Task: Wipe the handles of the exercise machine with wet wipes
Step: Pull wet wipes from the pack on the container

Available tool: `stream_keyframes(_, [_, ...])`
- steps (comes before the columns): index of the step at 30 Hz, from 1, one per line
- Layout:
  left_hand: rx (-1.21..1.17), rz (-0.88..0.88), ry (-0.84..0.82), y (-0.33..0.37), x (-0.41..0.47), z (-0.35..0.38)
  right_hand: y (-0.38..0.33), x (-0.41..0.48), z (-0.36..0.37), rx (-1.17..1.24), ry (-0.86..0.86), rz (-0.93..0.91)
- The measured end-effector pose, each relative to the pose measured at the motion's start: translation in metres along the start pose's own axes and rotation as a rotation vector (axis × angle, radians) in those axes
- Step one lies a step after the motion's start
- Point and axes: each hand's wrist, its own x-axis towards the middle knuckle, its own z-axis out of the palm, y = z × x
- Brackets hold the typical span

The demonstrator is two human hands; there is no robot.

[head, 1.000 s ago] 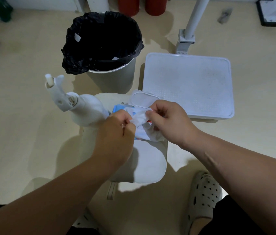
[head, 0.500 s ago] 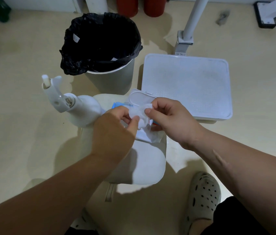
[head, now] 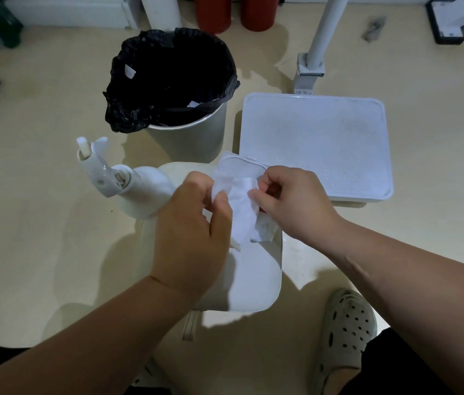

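Head view, left hand and right hand each pinching the wet wipe above the far edge of the seat, pack lid raised just behind; bin and white platform beyond; open floor leftward

My wet wipe is plain white, and so is the pack's lid behind it. The bin liner is glossy black over a grey bin. The floor is pale beige. The platform is white with a fine dotted grain. My clog is cream, pocked with dark holes. The two cylinders by the far wall are red.
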Motion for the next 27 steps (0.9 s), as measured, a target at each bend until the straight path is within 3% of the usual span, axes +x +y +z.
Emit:
stream_keyframes(4, [-0.029, -0.052, 0.061, 0.003, -0.003, -0.007, -0.003, -0.003, 0.000, -0.012, 0.055, -0.013])
stream_keyframes(7, [-0.027, -0.075, 0.036, 0.005, -0.007, -0.013, -0.011, -0.011, 0.001, -0.162, 0.111, -0.346])
stream_keyframes(9, [-0.001, -0.122, -0.011, 0.001, -0.008, -0.012, -0.009, -0.014, 0.008, -0.252, 0.023, -0.562])
stream_keyframes(11, [0.010, -0.143, -0.014, -0.003, -0.007, -0.011, -0.001, -0.015, 0.014, -0.385, -0.152, -0.635])
stream_keyframes(13, [0.012, -0.140, 0.028, -0.004, -0.006, -0.011, 0.005, -0.015, 0.016, -0.574, -0.258, -0.630])
stream_keyframes(16, [-0.013, -0.074, 0.127, 0.002, -0.006, -0.014, 0.002, -0.018, 0.009, -0.732, -0.282, -0.556])
stream_keyframes(27, [-0.055, 0.038, 0.164, 0.009, 0.008, -0.019, 0.010, -0.023, 0.008, -0.696, -0.407, -0.407])
